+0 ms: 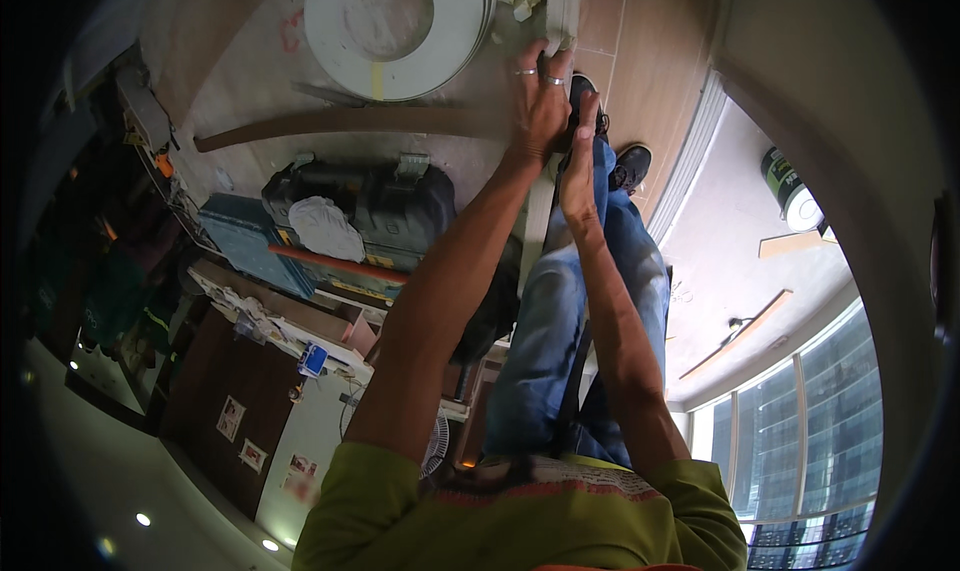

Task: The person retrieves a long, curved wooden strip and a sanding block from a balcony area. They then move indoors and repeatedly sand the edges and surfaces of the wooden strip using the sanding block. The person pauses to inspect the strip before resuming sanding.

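Note:
My left hand (541,106), with rings on two fingers, lies over a long pale strip (564,6) beside the wooden floor. Its fingers are apart and their tips rest at the strip; the underside of the hand is hidden. Close by on the right, my right hand (578,171) is turned edge-on with its fingers stretched out, over my shoe and jeans. I see nothing held in it. Left of my left hand lies a curved brown strip (350,123), and beyond that a large white ring-shaped roll (460,31).
A dark toolbox (415,196) with a crumpled pale cloth (325,229) on it stands to the left, near a blue case (240,226). My dark shoes (631,168) are on the wooden floor (615,71). At right are a bucket (795,196) and a thin wooden strip (735,334).

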A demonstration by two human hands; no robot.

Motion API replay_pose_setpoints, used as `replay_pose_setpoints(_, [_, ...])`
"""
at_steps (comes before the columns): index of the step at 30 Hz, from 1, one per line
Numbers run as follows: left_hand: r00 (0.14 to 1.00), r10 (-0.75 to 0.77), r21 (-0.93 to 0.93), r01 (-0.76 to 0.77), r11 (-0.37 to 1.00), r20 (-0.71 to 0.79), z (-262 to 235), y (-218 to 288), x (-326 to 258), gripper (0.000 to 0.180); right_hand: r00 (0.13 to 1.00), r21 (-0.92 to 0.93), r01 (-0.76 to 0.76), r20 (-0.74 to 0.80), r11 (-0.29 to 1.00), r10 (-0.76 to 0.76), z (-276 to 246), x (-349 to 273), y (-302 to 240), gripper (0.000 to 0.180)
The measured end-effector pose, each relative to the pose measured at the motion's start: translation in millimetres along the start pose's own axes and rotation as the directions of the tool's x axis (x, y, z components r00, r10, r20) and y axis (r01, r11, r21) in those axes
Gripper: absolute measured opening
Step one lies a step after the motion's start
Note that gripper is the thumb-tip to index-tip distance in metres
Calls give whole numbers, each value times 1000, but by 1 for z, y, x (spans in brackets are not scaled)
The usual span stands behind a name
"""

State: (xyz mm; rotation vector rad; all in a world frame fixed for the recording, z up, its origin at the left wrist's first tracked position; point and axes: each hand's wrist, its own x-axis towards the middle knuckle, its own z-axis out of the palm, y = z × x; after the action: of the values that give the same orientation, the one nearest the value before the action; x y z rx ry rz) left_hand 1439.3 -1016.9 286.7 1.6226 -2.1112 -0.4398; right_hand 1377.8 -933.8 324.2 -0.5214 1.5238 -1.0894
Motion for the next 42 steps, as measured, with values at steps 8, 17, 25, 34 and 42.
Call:
replay_pose_setpoints(8, [999,10,4,-10,1000,40,2,-1,-3,53,947,76,-286,-128,955,294,-12,-18,62,83])
replay_pose_setpoints(17, [1000,13,-10,-13,1000,18,0,3,4,42,952,372,-284,-2,884,306,-14,20,18,87])
replay_pose_setpoints(25, [1000,7,1,-7,1000,-27,0,0,2,49,969,143,-244,4,959,246,0,14,2,85])
replay_pose_setpoints(34, [1000,6,-74,-7,997,-14,-6,5,5,43,985,143,-167,-30,976,173,7,6,9,85])
replay_pose_setpoints(42, [1000,-4,29,3,1000,23,0,2,2,40,916,648,-374,145,664,375,-36,53,11,90])
